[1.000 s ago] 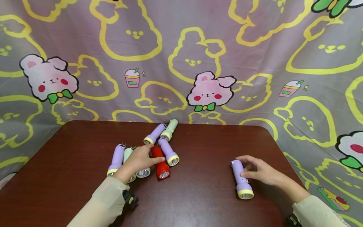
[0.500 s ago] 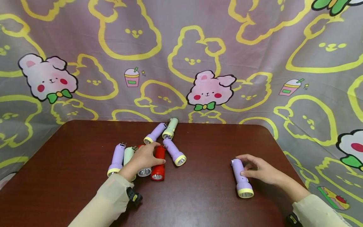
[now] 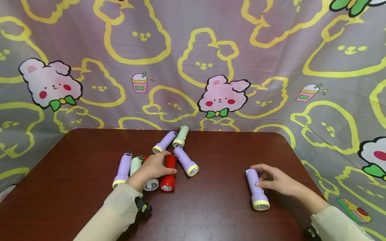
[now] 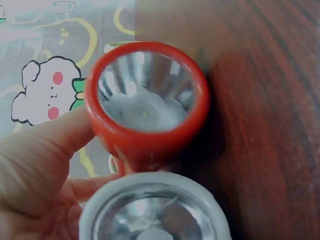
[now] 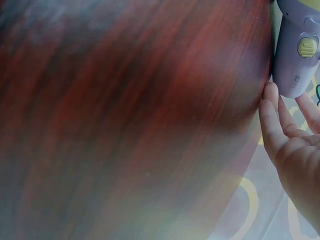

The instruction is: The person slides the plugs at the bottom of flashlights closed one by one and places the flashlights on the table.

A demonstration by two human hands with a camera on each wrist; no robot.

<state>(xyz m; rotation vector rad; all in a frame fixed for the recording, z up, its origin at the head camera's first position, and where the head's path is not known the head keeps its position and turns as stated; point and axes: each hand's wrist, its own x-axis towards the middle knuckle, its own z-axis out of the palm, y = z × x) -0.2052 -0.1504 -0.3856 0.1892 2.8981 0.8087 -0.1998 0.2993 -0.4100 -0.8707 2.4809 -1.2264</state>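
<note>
My left hand [image 3: 152,166] holds a red flashlight [image 3: 167,182] between thumb and fingers as it lies on the table, lens toward me. Right beside it, partly under the hand, lies another flashlight with a silver-grey rim [image 3: 151,184]; both lenses fill the left wrist view, the red rim [image 4: 150,130] above the grey one. At the right, my right hand [image 3: 275,180] grips a purple flashlight [image 3: 255,189] with a yellow rim, thumb on its near side. The right wrist view shows that flashlight's yellow switch [image 5: 307,47] and the fingertips at its tail end.
Left of the left hand lie a purple flashlight [image 3: 123,169] and a pale green one [image 3: 136,164], the latter partly covered by the wrist. Behind are two more purple flashlights [image 3: 164,142] [image 3: 186,162] and a green one [image 3: 181,136] by the table's [image 3: 217,214] back edge.
My left hand has turned the red flashlight straighter and drawn it left, against the grey-rimmed one. The purple flashlight beside it has shifted right. The right hand has stayed still.
</note>
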